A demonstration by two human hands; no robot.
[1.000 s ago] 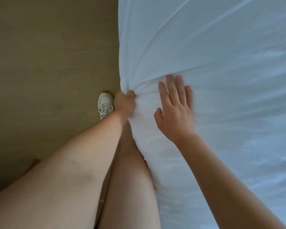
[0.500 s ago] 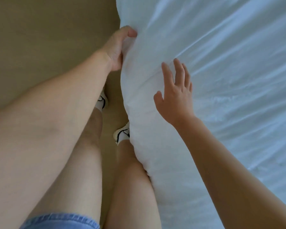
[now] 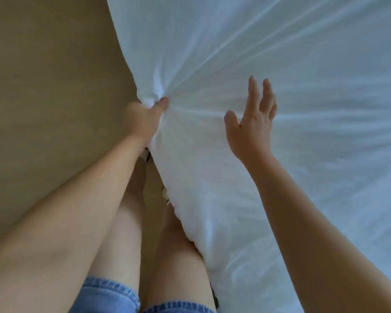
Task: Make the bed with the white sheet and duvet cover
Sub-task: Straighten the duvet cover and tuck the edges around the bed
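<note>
Head view, one frame, looking down along two bare forearms.

1. White bedding: covers the right and upper parts of the frame. Its padded near edge runs on a slant from top centre to bottom centre. Whether the cloth is the sheet or the duvet cover cannot be told. Long creases fan out across it from one gathered point on the near edge.

2. Left hand: at that gathered point on the bedding's near edge. It grips a bunch of the cloth, with the thumb lying on top. The fingers are curled under the bunch and mostly hidden by it. The hand is slightly blurred.

3. Right hand: over the bedding, inward from its near edge and well apart from the left hand. Its fingers are straight and a little spread, and they hold nothing. Whether the palm touches the cloth cannot be told.

4. Floor: plain tan surface, outside the bedding's near edge, filling the left part of the frame.

5. Legs: bare, standing just beside the bedding's near edge. The right one presses against the padding.

6. Denim shorts: blue, with the hems at the bottom of the frame, outside the bedding's edge.

7. Shoe: only a sliver shows, below the left wrist at the bedding's edge.
</note>
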